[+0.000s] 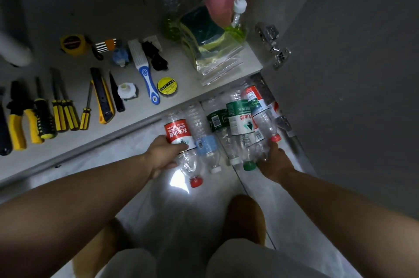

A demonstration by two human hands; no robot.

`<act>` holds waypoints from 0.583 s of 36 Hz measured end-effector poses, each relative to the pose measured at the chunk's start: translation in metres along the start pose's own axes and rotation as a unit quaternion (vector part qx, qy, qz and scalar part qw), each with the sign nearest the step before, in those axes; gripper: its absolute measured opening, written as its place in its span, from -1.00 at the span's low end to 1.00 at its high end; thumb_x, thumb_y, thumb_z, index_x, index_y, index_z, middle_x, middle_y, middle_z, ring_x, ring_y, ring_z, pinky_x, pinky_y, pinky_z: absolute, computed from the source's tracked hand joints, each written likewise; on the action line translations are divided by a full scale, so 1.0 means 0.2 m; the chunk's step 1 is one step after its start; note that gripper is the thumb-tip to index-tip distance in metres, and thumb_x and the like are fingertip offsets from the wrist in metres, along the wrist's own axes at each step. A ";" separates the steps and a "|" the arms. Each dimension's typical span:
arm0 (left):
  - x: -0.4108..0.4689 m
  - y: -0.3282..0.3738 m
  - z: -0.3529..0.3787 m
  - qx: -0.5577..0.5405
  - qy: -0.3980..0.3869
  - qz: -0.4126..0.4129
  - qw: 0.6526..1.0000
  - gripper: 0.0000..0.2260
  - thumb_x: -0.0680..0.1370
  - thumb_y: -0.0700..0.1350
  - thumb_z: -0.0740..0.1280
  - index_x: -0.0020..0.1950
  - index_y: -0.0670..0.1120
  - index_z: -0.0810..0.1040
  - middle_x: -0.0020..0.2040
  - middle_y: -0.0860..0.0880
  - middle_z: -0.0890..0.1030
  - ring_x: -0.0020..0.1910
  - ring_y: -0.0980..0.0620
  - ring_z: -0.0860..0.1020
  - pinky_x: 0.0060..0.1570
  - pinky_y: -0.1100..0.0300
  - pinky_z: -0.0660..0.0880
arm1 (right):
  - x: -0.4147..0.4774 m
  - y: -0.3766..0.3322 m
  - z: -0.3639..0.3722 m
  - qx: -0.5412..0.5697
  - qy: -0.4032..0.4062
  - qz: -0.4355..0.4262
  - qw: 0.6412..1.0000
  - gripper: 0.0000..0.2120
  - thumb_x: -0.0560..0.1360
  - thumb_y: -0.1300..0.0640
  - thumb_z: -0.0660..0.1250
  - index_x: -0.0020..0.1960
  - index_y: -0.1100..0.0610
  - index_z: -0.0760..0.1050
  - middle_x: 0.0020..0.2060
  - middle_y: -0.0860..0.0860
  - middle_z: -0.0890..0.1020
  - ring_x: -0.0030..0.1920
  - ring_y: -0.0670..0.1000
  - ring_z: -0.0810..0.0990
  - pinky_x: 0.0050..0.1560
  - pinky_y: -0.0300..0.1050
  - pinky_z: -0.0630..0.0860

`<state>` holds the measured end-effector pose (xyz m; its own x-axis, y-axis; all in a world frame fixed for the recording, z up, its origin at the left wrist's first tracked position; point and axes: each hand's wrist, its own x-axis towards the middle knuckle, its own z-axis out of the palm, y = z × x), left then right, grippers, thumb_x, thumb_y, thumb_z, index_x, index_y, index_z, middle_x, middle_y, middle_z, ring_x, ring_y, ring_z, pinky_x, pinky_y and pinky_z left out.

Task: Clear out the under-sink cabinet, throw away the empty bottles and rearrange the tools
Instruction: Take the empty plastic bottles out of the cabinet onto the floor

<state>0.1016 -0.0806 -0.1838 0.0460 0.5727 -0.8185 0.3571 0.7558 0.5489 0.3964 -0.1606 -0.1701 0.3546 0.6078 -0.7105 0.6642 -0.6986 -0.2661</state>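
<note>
A: Bottles?
B: Mid-frame, lying on the floor below the cabinet shelf (204,78). Left hand (162,155), grip wrapped round the red-label bottle (180,139). Right hand (273,162), grip pressed onto the necks of the green-label bottle (239,119) cluster; how tightly, cannot tell.
A: Tools?
B: Left of frame, rowed on the shelf: pliers (19,119), screwdrivers (61,110), utility knife (102,96), tape roll (167,86).
</note>
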 end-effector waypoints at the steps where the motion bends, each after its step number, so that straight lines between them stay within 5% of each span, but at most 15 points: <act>1: -0.01 -0.01 -0.01 -0.011 -0.004 0.000 1.000 -0.69 0.53 -0.11 0.48 0.24 -0.09 0.56 0.08 -0.11 0.70 0.03 -0.11 0.69 0.00 0.00 0.67 | 0.01 0.00 0.00 -0.006 0.000 -0.004 1.000 -0.33 0.54 0.04 0.38 0.52 0.13 0.12 0.25 0.20 0.53 0.22 0.21 0.56 0.26 0.08 0.52; 5: -0.05 0.00 -0.04 -0.079 -0.054 -0.018 0.995 -0.66 0.52 -0.03 0.49 0.25 -0.07 0.57 0.05 -0.10 0.73 0.02 -0.14 0.72 -0.09 0.06 0.66 | 0.02 -0.03 -0.01 0.011 0.013 -0.030 0.999 -0.40 0.52 0.06 0.44 0.45 0.13 0.26 0.23 0.13 0.58 0.22 0.15 0.58 0.27 0.09 0.54; 12: -0.12 0.06 0.04 -0.148 -0.085 -0.008 0.985 -0.64 0.54 -0.10 0.49 0.29 -0.17 0.55 0.17 -0.19 0.69 0.15 -0.19 0.67 0.19 -0.12 0.61 | -0.07 -0.07 -0.02 0.123 0.051 -0.072 0.988 -0.39 0.49 0.07 0.48 0.40 0.13 0.24 0.21 0.12 0.53 0.14 0.16 0.60 0.15 0.11 0.59; 21: -0.15 0.16 0.20 -0.152 -0.142 0.017 0.978 -0.57 0.55 -0.09 0.48 0.37 -0.13 0.46 0.22 -0.13 0.67 0.18 -0.12 0.66 0.27 -0.14 0.56 | -0.10 -0.13 -0.14 0.187 0.045 -0.052 0.980 -0.46 0.52 0.06 0.45 0.39 0.10 0.28 0.17 0.12 0.58 0.10 0.16 0.63 0.14 0.18 0.61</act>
<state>0.1486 -0.0875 -0.1484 0.3259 0.5206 -0.7891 0.0592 0.8218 0.5666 0.3901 -0.1435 -0.1316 0.3655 0.7027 -0.6104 0.4184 -0.7098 -0.5667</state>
